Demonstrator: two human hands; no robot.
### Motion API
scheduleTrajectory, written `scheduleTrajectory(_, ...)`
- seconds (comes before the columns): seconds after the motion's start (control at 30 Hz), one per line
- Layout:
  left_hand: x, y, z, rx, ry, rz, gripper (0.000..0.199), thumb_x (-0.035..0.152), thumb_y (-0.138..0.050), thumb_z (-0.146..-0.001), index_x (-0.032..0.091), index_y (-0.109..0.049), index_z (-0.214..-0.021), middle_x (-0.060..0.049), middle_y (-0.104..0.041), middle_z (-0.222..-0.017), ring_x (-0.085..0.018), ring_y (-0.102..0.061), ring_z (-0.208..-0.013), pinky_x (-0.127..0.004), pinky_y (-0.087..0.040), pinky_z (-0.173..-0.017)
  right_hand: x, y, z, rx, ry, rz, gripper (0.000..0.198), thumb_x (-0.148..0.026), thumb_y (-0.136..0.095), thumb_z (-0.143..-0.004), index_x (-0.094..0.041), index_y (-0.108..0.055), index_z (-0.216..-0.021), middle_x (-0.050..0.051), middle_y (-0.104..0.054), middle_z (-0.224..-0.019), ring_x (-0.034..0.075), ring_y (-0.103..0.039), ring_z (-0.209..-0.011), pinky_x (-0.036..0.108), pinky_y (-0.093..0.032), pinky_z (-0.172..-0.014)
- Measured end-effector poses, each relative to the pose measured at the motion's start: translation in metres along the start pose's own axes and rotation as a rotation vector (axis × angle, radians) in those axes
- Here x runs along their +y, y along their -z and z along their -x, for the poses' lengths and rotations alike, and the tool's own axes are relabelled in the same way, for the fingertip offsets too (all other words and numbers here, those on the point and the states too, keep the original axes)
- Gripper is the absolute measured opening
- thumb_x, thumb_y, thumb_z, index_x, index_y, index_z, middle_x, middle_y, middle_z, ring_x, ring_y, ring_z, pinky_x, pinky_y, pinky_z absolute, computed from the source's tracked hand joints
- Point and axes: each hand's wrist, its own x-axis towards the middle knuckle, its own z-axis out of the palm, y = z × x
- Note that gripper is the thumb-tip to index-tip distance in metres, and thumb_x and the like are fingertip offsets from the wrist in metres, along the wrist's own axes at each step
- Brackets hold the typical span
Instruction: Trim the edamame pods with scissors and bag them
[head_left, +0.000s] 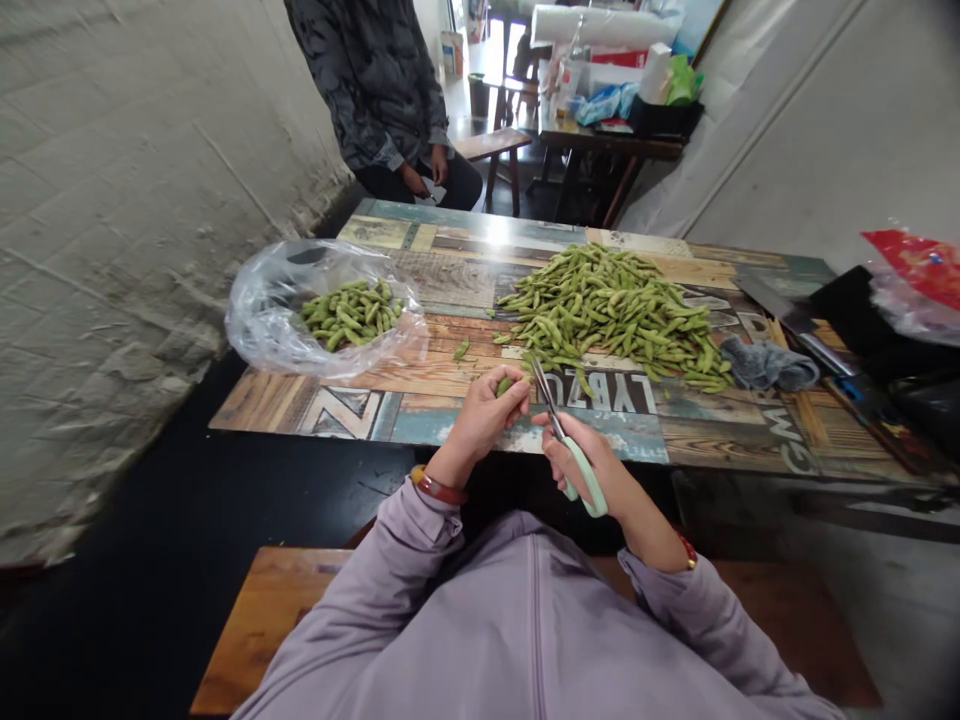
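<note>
One pair of scissors [585, 472], two pod heaps [607, 310] [352, 315]

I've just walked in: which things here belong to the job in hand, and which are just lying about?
Seemingly in the job:
green pod, in the left hand
scissors, in the right hand
pod pile
plastic bag holding pods

Probably just lying about:
grey cloth
red packaging

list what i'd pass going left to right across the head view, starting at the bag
Clear plastic bag with green pods inside, bare left hand pinching a green pod, wide heap of loose green pods, crumpled grey cloth, red-and-clear plastic packaging.
</note>
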Motion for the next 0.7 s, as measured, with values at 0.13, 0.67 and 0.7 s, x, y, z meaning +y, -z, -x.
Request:
scheduleTrajectory(0.13, -0.0003, -0.0001, 0.0001, -0.018, -0.004, -0.007, 0.033, 0.043, -0.073, -0.078, 0.017, -0.053, -0.082, 0.006, -0.056, -0.055, -0.003, -0.036, -0.038, -0.017, -0.024, -0.04, 0.0007, 0.0008, -0.0006, 0.014, 0.028, 0.095, 0.042, -0.055, -0.052, -0.094, -0.021, -0.057, -0.118, 0.003, -0.058, -0.091, 0.011, -0.056, -0.059, 0.024, -0.051, -0.05)
scheduleTrajectory(0.67, 0.0012, -0.0008, 0.0015, -0.013, 0.006, -0.049, 0.031, 0.04, -0.073, -0.076, 0.017, -0.052, -0.079, 0.007, -0.054, -0.05, -0.002, -0.035, -0.032, -0.016, -0.023, -0.035, -0.0009, -0.0021, -0.001, 0.02, 0.085, 0.201, 0.04, -0.051, -0.051, -0.095, -0.019, -0.059, -0.118, 0.006, -0.062, -0.092, 0.015, -0.058, -0.067, 0.025, -0.051, -0.055)
scheduleTrajectory(0.7, 0.0008, -0.0005, 0.0014, -0.014, 0.004, -0.049, 0.031, 0.04, -0.073, -0.077, 0.017, -0.052, -0.079, 0.007, -0.054, -0.05, -0.002, -0.035, -0.032, -0.016, -0.023, -0.035, -0.001, -0.0025, -0.0011, 0.025, 0.09, 0.207, 0.04, -0.051, -0.051, -0.095, -0.018, -0.059, -0.117, 0.006, -0.062, -0.091, 0.014, -0.058, -0.067, 0.025, -0.051, -0.055)
